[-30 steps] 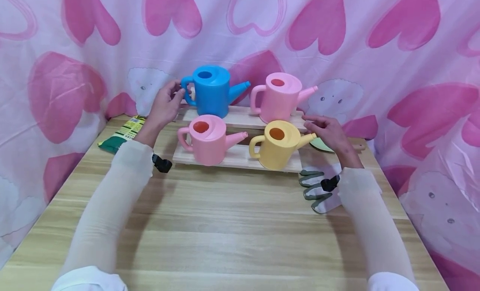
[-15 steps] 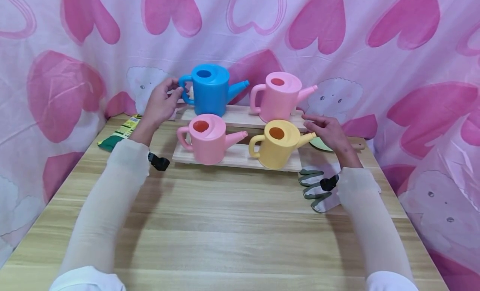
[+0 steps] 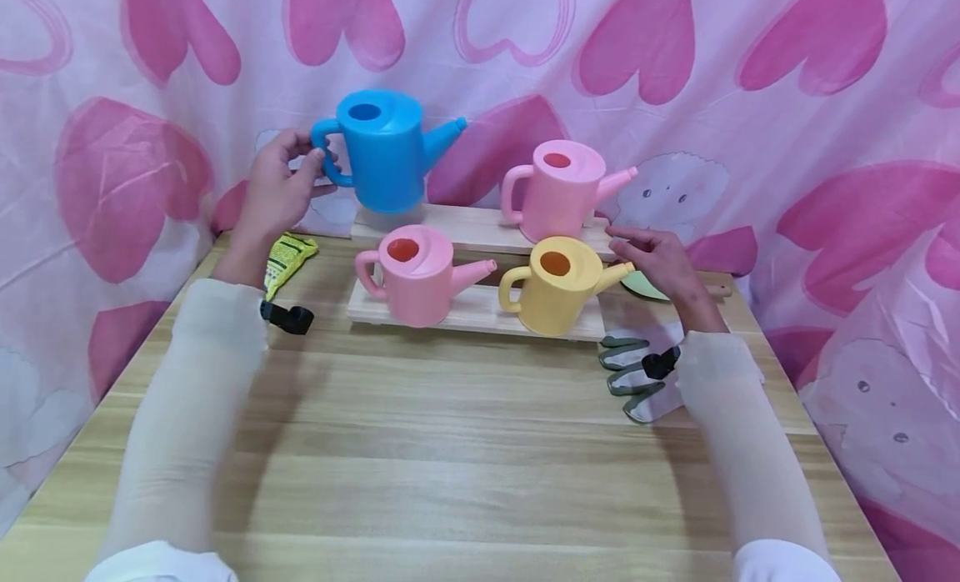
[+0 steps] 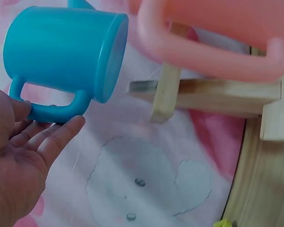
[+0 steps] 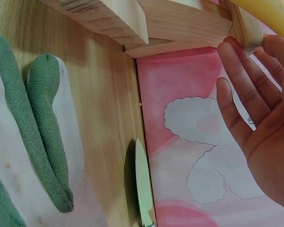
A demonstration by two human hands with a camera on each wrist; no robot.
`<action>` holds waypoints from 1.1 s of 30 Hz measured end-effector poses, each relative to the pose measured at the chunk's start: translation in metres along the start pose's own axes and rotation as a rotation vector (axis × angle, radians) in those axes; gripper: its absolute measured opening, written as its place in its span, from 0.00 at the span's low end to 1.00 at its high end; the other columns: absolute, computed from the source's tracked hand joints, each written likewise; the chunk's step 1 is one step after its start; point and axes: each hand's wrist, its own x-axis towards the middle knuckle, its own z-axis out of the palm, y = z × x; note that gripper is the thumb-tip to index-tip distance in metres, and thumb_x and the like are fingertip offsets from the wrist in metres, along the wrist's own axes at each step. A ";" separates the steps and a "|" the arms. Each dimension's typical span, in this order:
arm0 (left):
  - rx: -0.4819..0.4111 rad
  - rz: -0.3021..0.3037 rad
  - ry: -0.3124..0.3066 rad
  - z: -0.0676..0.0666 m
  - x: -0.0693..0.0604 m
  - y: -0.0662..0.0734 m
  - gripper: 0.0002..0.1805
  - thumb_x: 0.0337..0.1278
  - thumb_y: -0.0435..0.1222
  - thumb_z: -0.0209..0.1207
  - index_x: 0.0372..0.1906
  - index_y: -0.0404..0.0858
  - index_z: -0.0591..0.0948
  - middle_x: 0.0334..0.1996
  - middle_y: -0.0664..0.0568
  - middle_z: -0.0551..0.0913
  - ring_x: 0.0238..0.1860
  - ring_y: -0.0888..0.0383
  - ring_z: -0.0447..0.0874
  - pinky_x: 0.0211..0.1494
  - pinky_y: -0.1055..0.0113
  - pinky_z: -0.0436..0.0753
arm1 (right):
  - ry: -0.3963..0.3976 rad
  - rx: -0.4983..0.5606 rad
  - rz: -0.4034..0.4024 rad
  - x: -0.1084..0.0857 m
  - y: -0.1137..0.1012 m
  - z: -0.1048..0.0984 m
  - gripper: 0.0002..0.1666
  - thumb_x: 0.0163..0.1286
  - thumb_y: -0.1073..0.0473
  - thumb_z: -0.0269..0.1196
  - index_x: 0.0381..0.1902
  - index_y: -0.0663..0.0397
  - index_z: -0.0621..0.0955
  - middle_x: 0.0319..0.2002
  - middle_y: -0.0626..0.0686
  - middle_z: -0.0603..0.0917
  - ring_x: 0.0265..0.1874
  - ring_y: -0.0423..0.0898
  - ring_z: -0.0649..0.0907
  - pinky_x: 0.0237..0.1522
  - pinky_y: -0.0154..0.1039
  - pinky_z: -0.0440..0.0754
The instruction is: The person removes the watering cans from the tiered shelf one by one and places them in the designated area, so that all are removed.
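Observation:
My left hand (image 3: 281, 182) grips the handle of a blue watering can (image 3: 386, 153), held upright just above the left part of a wooden two-step stand (image 3: 465, 223). In the left wrist view, fingers and thumb wrap the blue handle and the can's flat base shows. On the upper step, at the right, stands a pink watering can (image 3: 562, 194). Another pink watering can (image 3: 416, 282) and a yellow one (image 3: 558, 290) occupy the lower step. My right hand (image 3: 660, 261) pinches the upper step's right end; in the right wrist view its fingertips meet the wooden end piece (image 5: 246, 26).
A grey-and-white work glove (image 3: 637, 378) lies right of the stand. Behind it is a pale green blade-like tool (image 3: 643, 287) with a wooden handle. A yellow packet (image 3: 288, 261) lies at the left, partly behind the left forearm. A pink heart-patterned curtain (image 3: 495, 32) hangs behind the table.
The blue watering can has risen off the upper step and shifted left with my left hand. My right hand stays at the step's end; the other cans have not moved.

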 end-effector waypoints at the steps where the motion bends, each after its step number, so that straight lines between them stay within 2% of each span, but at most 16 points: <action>1: -0.009 -0.009 0.008 -0.004 -0.001 0.001 0.21 0.79 0.43 0.51 0.69 0.41 0.73 0.61 0.43 0.75 0.61 0.47 0.80 0.56 0.56 0.82 | -0.001 0.000 0.008 0.000 -0.001 0.000 0.32 0.73 0.38 0.64 0.69 0.44 0.80 0.45 0.56 0.90 0.41 0.42 0.88 0.50 0.36 0.82; 5: -0.022 -0.069 0.031 -0.018 -0.009 0.000 0.21 0.78 0.45 0.52 0.69 0.45 0.73 0.62 0.46 0.75 0.62 0.48 0.80 0.58 0.56 0.81 | -0.010 -0.006 0.039 -0.001 -0.002 0.000 0.33 0.72 0.36 0.64 0.70 0.42 0.79 0.47 0.57 0.89 0.43 0.43 0.87 0.59 0.46 0.80; 9: -0.027 -0.104 0.056 -0.032 -0.020 -0.003 0.21 0.78 0.46 0.53 0.68 0.46 0.73 0.60 0.49 0.76 0.62 0.50 0.81 0.57 0.60 0.82 | -0.013 -0.008 0.036 -0.002 -0.002 0.001 0.33 0.72 0.36 0.64 0.70 0.42 0.79 0.47 0.57 0.89 0.44 0.44 0.87 0.61 0.52 0.78; 15: -0.079 -0.083 0.108 -0.049 -0.036 -0.013 0.18 0.77 0.41 0.55 0.64 0.43 0.73 0.55 0.48 0.77 0.51 0.56 0.86 0.43 0.71 0.85 | -0.007 -0.011 0.019 -0.002 -0.001 0.001 0.33 0.73 0.36 0.64 0.69 0.43 0.80 0.46 0.58 0.89 0.42 0.41 0.88 0.57 0.44 0.81; 18: -0.072 -0.073 0.118 -0.055 -0.044 -0.019 0.16 0.77 0.40 0.55 0.63 0.43 0.72 0.53 0.49 0.77 0.46 0.59 0.86 0.41 0.73 0.85 | -0.004 -0.009 0.013 -0.003 -0.001 0.001 0.33 0.73 0.37 0.64 0.69 0.44 0.80 0.47 0.60 0.89 0.41 0.40 0.88 0.54 0.39 0.81; 21: -0.061 -0.052 0.112 -0.060 -0.051 -0.027 0.16 0.76 0.38 0.56 0.63 0.42 0.72 0.52 0.50 0.77 0.45 0.61 0.86 0.43 0.74 0.84 | 0.000 -0.011 0.016 -0.004 -0.001 0.001 0.33 0.73 0.36 0.64 0.69 0.44 0.80 0.48 0.61 0.88 0.42 0.41 0.88 0.54 0.39 0.81; 24: -0.027 -0.035 0.093 -0.064 -0.058 -0.036 0.16 0.76 0.37 0.56 0.62 0.42 0.72 0.52 0.51 0.77 0.46 0.63 0.85 0.44 0.74 0.84 | 0.000 -0.016 0.024 -0.004 -0.001 0.001 0.33 0.73 0.36 0.63 0.69 0.43 0.80 0.48 0.61 0.88 0.44 0.44 0.88 0.58 0.45 0.80; 28: 0.022 -0.044 0.066 -0.067 -0.066 -0.049 0.15 0.76 0.37 0.56 0.62 0.43 0.72 0.52 0.51 0.77 0.47 0.64 0.84 0.43 0.76 0.83 | -0.005 -0.006 0.025 -0.004 -0.001 0.001 0.34 0.73 0.36 0.64 0.70 0.43 0.79 0.48 0.61 0.89 0.46 0.47 0.88 0.62 0.50 0.78; 33: 0.056 -0.060 0.022 -0.067 -0.073 -0.067 0.15 0.77 0.38 0.56 0.62 0.42 0.72 0.53 0.47 0.75 0.48 0.63 0.82 0.42 0.77 0.83 | -0.002 0.008 0.023 -0.004 -0.001 0.001 0.34 0.72 0.36 0.64 0.69 0.43 0.79 0.48 0.62 0.88 0.43 0.42 0.88 0.63 0.52 0.76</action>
